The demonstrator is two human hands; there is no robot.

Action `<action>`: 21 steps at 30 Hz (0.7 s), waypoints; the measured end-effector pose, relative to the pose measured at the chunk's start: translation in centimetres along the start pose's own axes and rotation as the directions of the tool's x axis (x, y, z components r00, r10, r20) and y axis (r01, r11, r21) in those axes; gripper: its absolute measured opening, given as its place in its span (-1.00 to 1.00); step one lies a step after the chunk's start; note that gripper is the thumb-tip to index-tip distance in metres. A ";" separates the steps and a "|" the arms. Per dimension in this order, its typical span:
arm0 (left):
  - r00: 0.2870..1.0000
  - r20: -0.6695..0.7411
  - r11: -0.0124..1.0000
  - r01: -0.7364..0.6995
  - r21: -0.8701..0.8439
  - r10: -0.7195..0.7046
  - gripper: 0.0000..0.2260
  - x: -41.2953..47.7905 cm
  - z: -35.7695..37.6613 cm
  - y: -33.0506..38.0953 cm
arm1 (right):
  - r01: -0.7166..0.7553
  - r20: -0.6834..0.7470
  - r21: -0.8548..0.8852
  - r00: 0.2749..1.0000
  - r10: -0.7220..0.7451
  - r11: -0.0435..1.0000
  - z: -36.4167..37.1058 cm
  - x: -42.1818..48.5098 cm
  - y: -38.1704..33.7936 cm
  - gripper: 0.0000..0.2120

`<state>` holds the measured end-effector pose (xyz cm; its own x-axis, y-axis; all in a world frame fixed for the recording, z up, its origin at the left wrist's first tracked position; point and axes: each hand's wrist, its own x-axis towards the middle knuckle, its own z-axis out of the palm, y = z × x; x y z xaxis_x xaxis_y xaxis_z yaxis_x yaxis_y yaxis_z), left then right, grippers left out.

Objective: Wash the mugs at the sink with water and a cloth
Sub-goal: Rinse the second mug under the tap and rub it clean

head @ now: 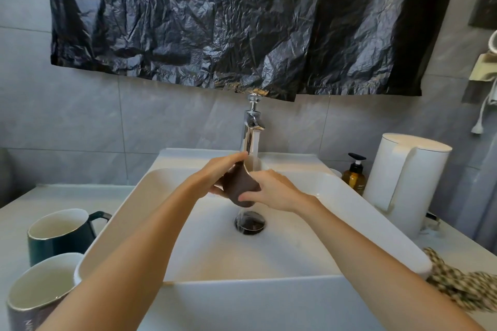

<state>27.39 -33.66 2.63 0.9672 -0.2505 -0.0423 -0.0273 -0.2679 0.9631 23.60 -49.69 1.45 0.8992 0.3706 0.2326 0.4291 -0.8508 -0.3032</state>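
Brown mug: you hold the brown mug (239,185) over the sink (295,255), above the drain (250,222). It is tilted with its mouth up toward the tap (252,121).
Water: the water (255,142) falls from the spout into the mug's pale mouth.
Left hand: your left hand (215,173) grips the mug's far side. The fingers lie close together and reach up to the rim, and the thumb is mostly hidden under the mug.
Right hand: your right hand (274,191) curls round the near side with the thumb pressed on the base. Its fingertips are out of sight behind the mug.
Handle: no handle can be made out on the brown mug.
Waiting mugs: a green mug (59,234) stands upright on the counter to the left of the sink. A lettered mug (40,295) sits nearer you, cut off by the frame edge and your forearm.
Cloth: a checked cloth (462,285) is bunched against the sink's right corner and runs out of frame.
Right counter: an amber soap bottle (355,174) stands just beside a white kettle (406,177).
Above: a black plastic sheet (242,21) hangs on the wall and covers what is behind it.
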 end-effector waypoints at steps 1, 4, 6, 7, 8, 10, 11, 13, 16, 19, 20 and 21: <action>1.000 0.000 0.998 -0.027 0.053 0.027 -0.59 -0.1 -0.1 0.1 | -0.021 0.000 0.161 1.000 0.021 0.987 0.1 0.0 0.2 -0.78; 0.995 -0.025 0.984 -0.095 0.148 0.100 -0.58 0.1 -0.2 0.0 | -0.084 0.038 0.564 0.996 0.075 0.822 -0.1 -0.3 0.1 -0.72; 0.992 -0.046 0.985 -0.115 0.132 0.122 -0.62 0.2 -0.4 0.0 | -0.161 0.082 0.672 0.986 0.143 0.722 -0.4 -0.3 0.0 -0.69; 0.991 -0.061 0.987 -0.110 0.113 0.117 -0.66 0.2 -0.4 0.0 | -0.199 0.098 0.706 0.978 0.184 0.679 -0.5 -0.3 0.1 -0.69; 0.991 -0.074 0.990 -0.101 0.104 0.108 -0.68 0.3 -0.5 0.0 | -0.246 0.124 0.742 0.965 0.232 0.623 -0.6 -0.3 0.2 -0.69; 0.994 -0.080 0.991 -0.071 0.113 0.080 -0.69 0.3 -0.4 -0.2 | -0.339 0.214 0.801 0.932 0.293 0.493 -0.6 -0.2 0.6 -0.67; 0.995 -0.076 0.992 -0.051 0.119 0.060 -0.69 0.3 -0.4 -0.3 | -0.382 0.265 0.815 0.914 0.307 0.435 -0.5 -0.2 0.7 -0.65; 0.998 -0.056 0.992 0.001 0.125 0.006 -0.69 0.4 -0.4 -0.4 | -0.459 0.354 0.828 0.874 0.332 0.323 -0.4 -0.2 0.6 -0.68; 0.997 0.005 0.992 0.071 0.104 -0.072 -0.67 0.5 -0.4 -0.6 | -0.559 0.460 0.812 0.790 0.405 0.168 -0.4 -0.4 0.4 -0.70; 0.986 0.051 0.987 0.155 0.028 -0.157 -0.69 0.4 -0.2 -0.5 | -0.638 0.565 0.769 0.713 0.415 0.049 -0.4 -0.4 0.6 -0.73; 0.979 0.057 0.981 0.195 0.002 -0.194 -0.67 0.4 -0.2 -0.4 | -0.657 0.592 0.754 0.687 0.422 0.012 -0.4 -0.5 0.6 -0.71; 0.971 0.063 0.973 0.230 -0.022 -0.228 -0.66 0.4 -0.1 -0.3 | -0.671 0.613 0.741 0.662 0.433 -0.023 -0.4 -0.6 0.7 -0.68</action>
<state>27.77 -33.55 2.34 0.9299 -0.2410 -0.2780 0.2016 -0.2982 0.9330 23.33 -50.62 1.49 0.8329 0.1053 -0.5433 -0.5499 0.0474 -0.8339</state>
